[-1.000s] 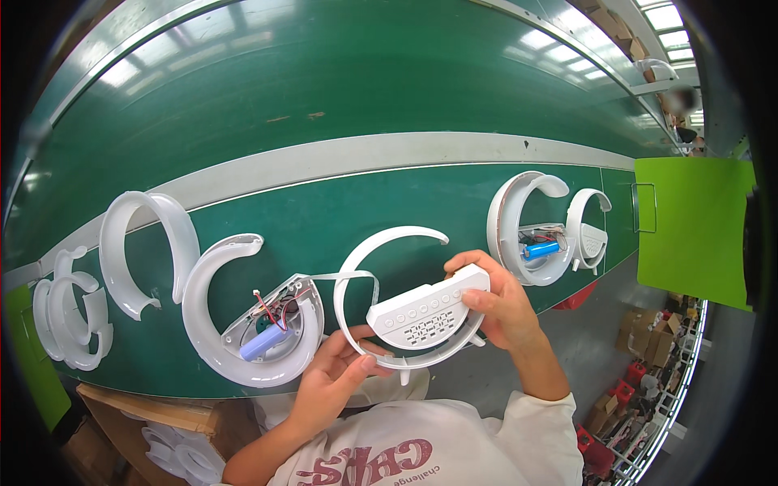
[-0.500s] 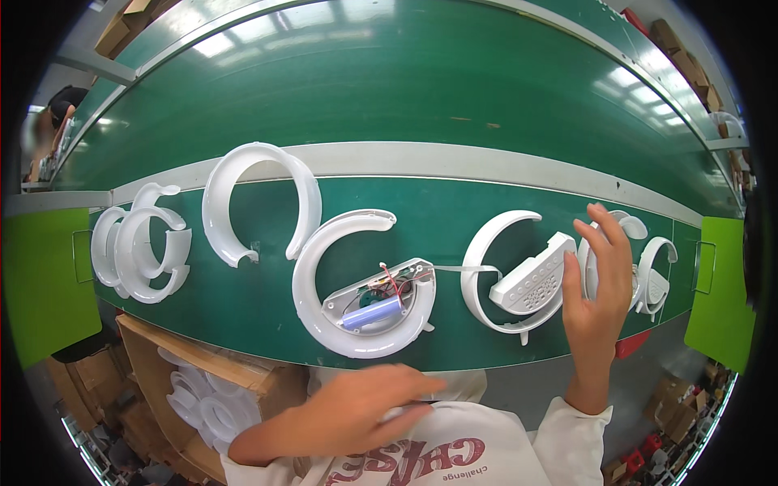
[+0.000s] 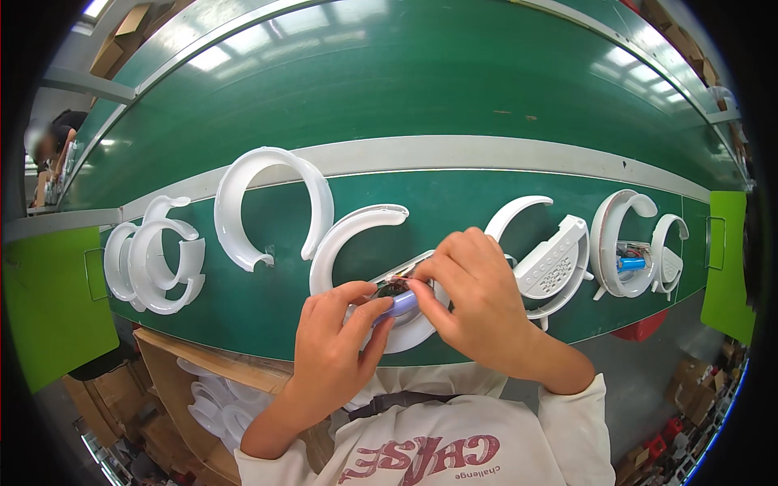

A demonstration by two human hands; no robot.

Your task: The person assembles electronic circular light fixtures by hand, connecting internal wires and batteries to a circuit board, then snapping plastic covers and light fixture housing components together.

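Observation:
A white C-shaped ring housing [image 3: 324, 253] lies on the bench in front of me, its flat compartment uncovered. In that compartment sits a lilac cylindrical battery [image 3: 397, 305] beside thin wires [image 3: 399, 281] and small electronic parts. My left hand [image 3: 336, 344] is closed around the battery's left end, fingertips on it and at the compartment edge. From the right, my right hand [image 3: 478, 304] pinches at the wires with thumb and fingers; its fingers partly hide them. To the right of this hand lies the matching white cover half [image 3: 555, 263], with a slotted grille and a row of round marks.
Several white C-shaped rings [image 3: 166, 267] stand at the left, and a larger ring [image 3: 231, 202] is behind the housing. At right are another ring assembly [image 3: 608, 243] with a blue battery [image 3: 630, 264] and a smaller one [image 3: 668, 263]. A cardboard box [image 3: 174, 397] of white rings stands below the bench edge.
Both hands have come together over the open compartment: the left moved up from near my body, the right moved left from the assemblies on the right. The view has shifted slightly.

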